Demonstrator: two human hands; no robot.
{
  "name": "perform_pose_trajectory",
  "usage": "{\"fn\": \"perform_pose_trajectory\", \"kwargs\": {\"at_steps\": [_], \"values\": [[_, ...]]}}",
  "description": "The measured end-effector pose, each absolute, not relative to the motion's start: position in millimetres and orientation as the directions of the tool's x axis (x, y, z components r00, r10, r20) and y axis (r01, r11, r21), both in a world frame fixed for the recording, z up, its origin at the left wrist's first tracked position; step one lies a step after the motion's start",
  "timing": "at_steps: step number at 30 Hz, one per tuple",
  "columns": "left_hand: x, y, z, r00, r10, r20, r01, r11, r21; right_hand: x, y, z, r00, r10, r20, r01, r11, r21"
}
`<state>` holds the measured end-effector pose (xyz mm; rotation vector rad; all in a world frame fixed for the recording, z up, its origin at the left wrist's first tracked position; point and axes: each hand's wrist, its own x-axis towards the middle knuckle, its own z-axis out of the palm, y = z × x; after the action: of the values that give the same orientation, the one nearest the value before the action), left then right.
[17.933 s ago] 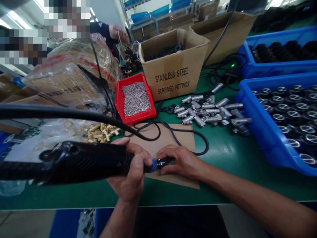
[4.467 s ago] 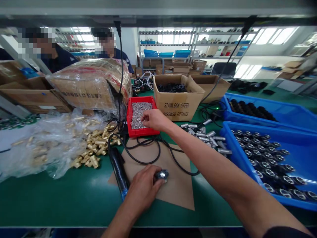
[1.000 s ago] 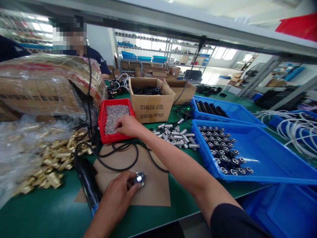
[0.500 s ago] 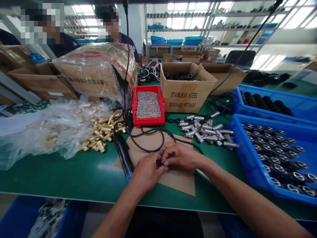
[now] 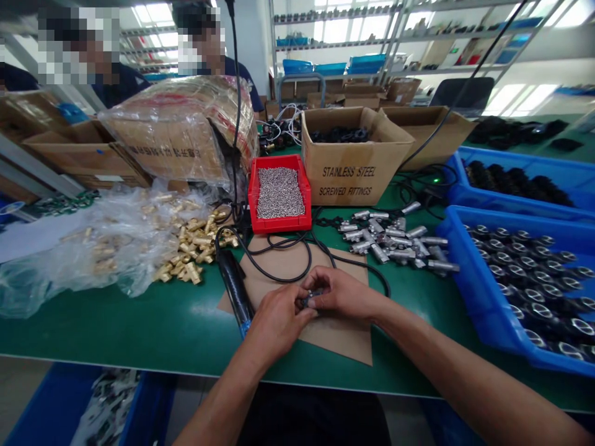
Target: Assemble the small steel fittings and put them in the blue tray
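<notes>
My left hand (image 5: pixel 282 314) and my right hand (image 5: pixel 335 291) meet over a cardboard sheet (image 5: pixel 346 342) on the green table. Between their fingertips they grip a small dark part with a metallic glint (image 5: pixel 308 300); the fingers cover most of it, so its kind cannot be made out. Just left of my left hand lies a black power screwdriver (image 5: pixel 233 290) with blue at its lower end. Its black cord (image 5: pixel 279 280) loops across the cardboard above my hands. Beyond the cord stands a red bin (image 5: pixel 280 224) filled with tiny metal pieces.
Brass fittings (image 5: pixel 190 248) lie by clear plastic bags (image 5: pixel 134 272) on the left. Silver metal cylinders (image 5: pixel 395 238) are heaped right of the cord. Blue trays (image 5: pixel 469 310) of black parts stand at right. Cartons (image 5: pixel 346 179) line the back; two people sit beyond.
The view has shifted slightly, so the trays at right sit farther right. Between my fingers more of the small part shows. My hands stay together in nearly the same place.
</notes>
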<state>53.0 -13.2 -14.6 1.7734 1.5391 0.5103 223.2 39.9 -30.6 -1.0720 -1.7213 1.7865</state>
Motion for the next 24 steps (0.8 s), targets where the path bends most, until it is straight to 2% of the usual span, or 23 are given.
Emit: {"fn": "perform_pose_trajectory", "kwargs": {"at_steps": [3,7,14,24], "values": [[52.7,-12.5,-15.2,0.214,0.964,-0.158,0.685,-0.033,0.727,219.7,36.3,-31.8,-0.552,0.798,-0.241,0.206,-0.15,-0.967],[52.5,-12.4,-13.8,0.219,0.963,-0.157,0.685,-0.038,0.728,221.2,32.3,-33.7,-0.573,0.795,-0.199,0.148,-0.138,-0.979],[54.3,-12.8,-13.0,0.201,0.964,-0.176,0.692,-0.012,0.722,218.9,31.5,-39.8,-0.515,0.833,-0.202,0.219,-0.1,-0.97],[58.0,-11.8,-12.7,0.223,0.966,-0.128,0.719,-0.074,0.691,224.0,31.3,-29.6,-0.586,0.765,-0.266,0.117,-0.245,-0.962]]}}
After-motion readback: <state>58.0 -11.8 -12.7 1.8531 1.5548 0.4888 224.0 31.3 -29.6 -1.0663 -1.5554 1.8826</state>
